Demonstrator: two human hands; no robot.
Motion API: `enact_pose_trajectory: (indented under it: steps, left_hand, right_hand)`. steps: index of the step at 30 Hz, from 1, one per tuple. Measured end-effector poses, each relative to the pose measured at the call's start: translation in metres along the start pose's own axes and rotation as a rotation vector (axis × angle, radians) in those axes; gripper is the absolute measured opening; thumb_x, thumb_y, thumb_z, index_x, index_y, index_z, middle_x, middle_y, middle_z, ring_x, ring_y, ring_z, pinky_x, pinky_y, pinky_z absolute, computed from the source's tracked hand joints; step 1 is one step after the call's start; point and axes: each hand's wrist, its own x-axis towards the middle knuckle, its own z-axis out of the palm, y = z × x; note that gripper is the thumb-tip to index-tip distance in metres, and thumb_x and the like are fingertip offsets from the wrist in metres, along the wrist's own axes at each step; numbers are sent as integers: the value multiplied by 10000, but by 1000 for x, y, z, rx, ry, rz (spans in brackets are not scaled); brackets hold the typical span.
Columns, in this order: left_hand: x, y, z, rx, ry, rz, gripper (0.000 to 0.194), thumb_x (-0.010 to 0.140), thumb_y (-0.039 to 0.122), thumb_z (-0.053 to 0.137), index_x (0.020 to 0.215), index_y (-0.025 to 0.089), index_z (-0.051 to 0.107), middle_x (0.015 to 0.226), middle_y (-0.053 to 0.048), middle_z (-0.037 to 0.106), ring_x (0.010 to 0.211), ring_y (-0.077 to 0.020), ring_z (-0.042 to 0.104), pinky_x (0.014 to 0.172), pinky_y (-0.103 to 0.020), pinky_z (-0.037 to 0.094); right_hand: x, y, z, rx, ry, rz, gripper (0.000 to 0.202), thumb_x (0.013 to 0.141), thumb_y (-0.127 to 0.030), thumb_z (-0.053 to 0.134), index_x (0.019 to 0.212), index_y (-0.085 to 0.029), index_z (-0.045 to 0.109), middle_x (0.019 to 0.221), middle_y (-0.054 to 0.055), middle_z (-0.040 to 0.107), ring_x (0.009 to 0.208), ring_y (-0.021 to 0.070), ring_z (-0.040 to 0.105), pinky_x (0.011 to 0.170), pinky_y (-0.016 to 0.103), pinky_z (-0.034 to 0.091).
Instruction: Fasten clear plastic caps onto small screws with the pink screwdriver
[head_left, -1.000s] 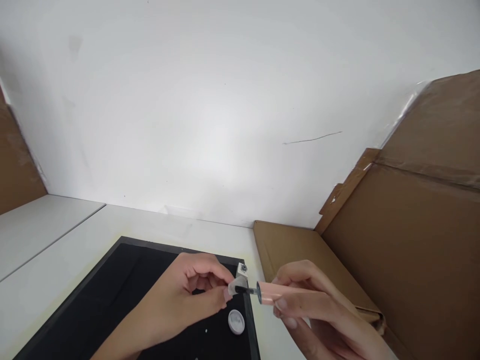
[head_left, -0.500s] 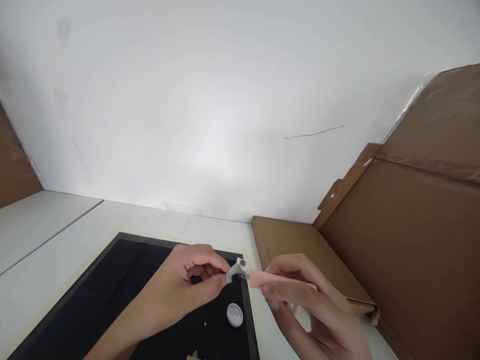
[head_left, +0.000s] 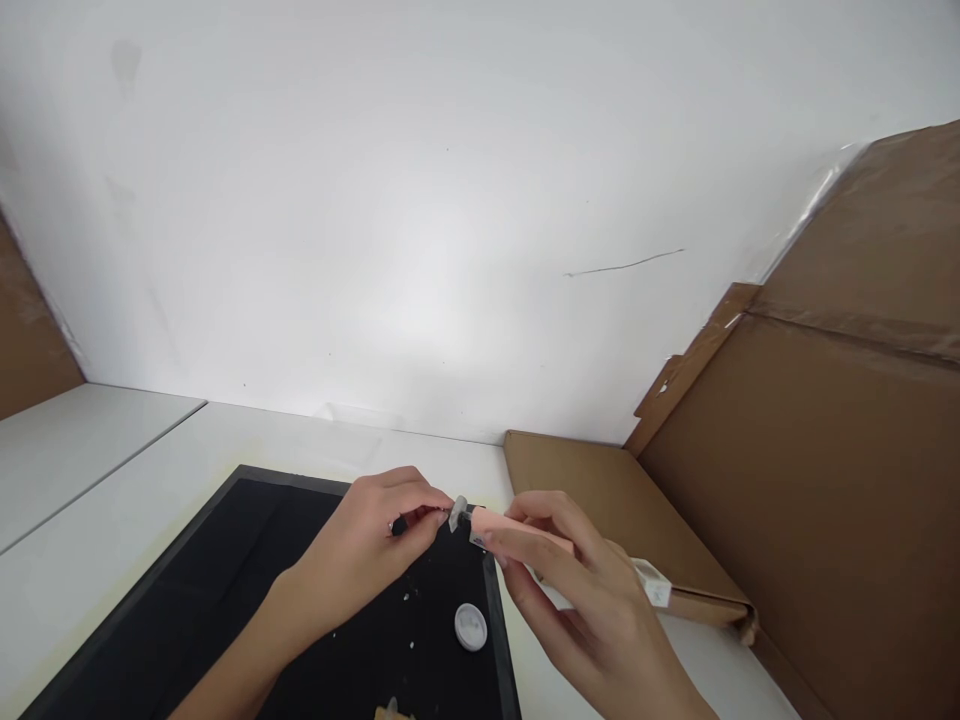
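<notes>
My left hand [head_left: 375, 540] pinches a small greyish-white piece [head_left: 457, 513] between thumb and fingertips, above the black mat [head_left: 247, 560]. My right hand [head_left: 585, 600] is closed around a pink-handled tool [head_left: 517, 530], whose thin tip touches or nearly touches the piece. What the tip does at the piece is too small to tell. Below the hands, a small round white dish [head_left: 471, 627] rests on the mat near its right edge. A few tiny pale bits lie on the mat.
A flat cardboard box [head_left: 600, 500] lies behind my right hand, with a clear plastic item [head_left: 652, 583] at its front. Tall cardboard [head_left: 825, 480] stands at the right. A white wall [head_left: 420, 220] rises behind. A small tan object [head_left: 391, 712] shows at the bottom edge.
Both hands have moved slightly up, and the right one also left. The small piece has turned in the left fingers. More pale bits show on the mat.
</notes>
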Motion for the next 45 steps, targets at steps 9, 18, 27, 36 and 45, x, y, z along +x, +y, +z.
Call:
enact_pose_trajectory:
  steps: [9, 18, 27, 36, 45]
  left_hand:
    - [-1, 1, -2, -4, -8, 54, 213, 859, 80, 516, 878, 176, 705, 777, -19, 641, 654, -104, 582, 593, -203, 445]
    - [-4, 3, -6, -104, -6, 65, 216, 845, 79, 542, 876, 209, 712, 751, -2, 634, 633, -100, 557, 560, -203, 421]
    - [-5, 8, -9, -212, -8, 34, 194, 849, 95, 559, 872, 196, 723, 758, -24, 662, 667, -121, 578, 580, -222, 441]
    - [-5, 10, -11, -230, 4, 53, 171, 856, 94, 579, 861, 189, 720, 754, -15, 677, 676, -106, 595, 604, -203, 461]
    - [-7, 9, -9, -26, 92, 298, 207, 867, 31, 545, 963, 165, 670, 835, -37, 673, 717, -93, 625, 637, -177, 493]
  right_hand:
    - [0, -3, -1, 71, 5, 34, 299, 896, -56, 423, 1070, -238, 584, 880, 37, 550, 566, 82, 545, 444, 198, 418]
    - [-3, -1, -2, 28, 76, -17, 303, 876, -29, 454, 1057, -241, 573, 903, 39, 531, 612, 97, 574, 513, 225, 447]
    - [-4, -5, -8, 57, 119, -20, 335, 864, -2, 450, 1058, -242, 580, 912, 57, 545, 652, 117, 582, 512, 235, 454]
    - [-6, -7, -15, 214, 191, -27, 369, 817, 34, 512, 1077, -215, 595, 813, 33, 570, 673, 125, 566, 514, 234, 450]
    - [3, -19, -16, 211, 106, -12, 230, 852, -52, 538, 975, -229, 617, 665, -21, 675, 510, 99, 578, 476, 222, 432]
